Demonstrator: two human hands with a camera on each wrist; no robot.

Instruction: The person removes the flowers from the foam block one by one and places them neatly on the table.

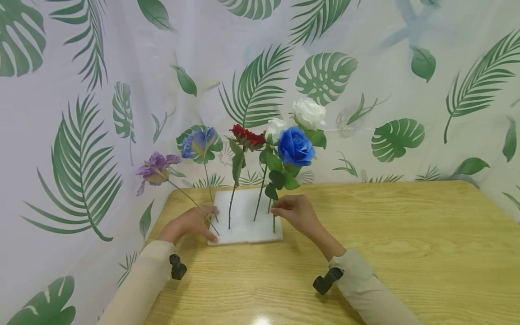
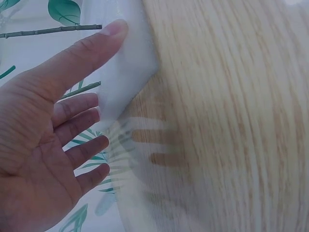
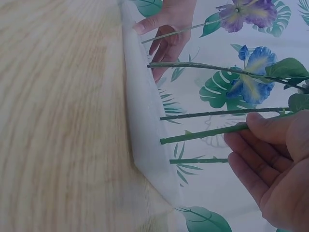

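Artificial flowers stand with their stems in a white foam slab. My right hand pinches a green stem between thumb and fingers, under the blue rose. The foot of that stem meets the foam near its right side. At the slab's left end, my left hand rests with its thumb on the front corner, fingers spread along the far side. Purple iris and blue iris lean out above the left hand. A red flower rises mid-slab, its petals facing away.
Two white roses stand behind the blue one. The slab lies on a wood-grain table, close to its left edge. A leaf-print curtain hangs behind the table and along the left. Both wrists carry small black cameras.
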